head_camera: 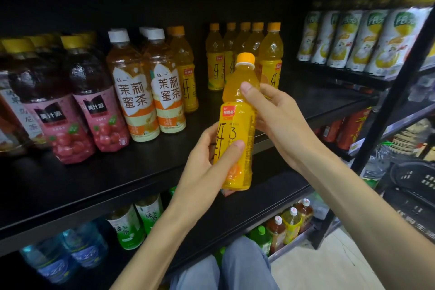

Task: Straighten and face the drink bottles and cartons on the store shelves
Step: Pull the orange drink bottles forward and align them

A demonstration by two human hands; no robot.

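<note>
Orange juice bottle (237, 125) held off the shelf (141, 172), out past its front edge, both hands turning its label forward.

The left hand (207, 167) cups the bottle's base, thumb pressed on the label; the right hand's (280, 115) fingers (247, 89) curl round the shoulder, apparently to steady it before it rejoins the orange row (244, 54) at the back edge.

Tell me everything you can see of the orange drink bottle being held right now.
The orange drink bottle is clear plastic filled with orange liquid, with an orange screw cap and a yellow label bearing a red tag and dark characters. It is off the shelf, held upright with a slight tilt, in front of the shelf edge. The left hand grips its lower body; the right hand pinches its shoulder.
</note>
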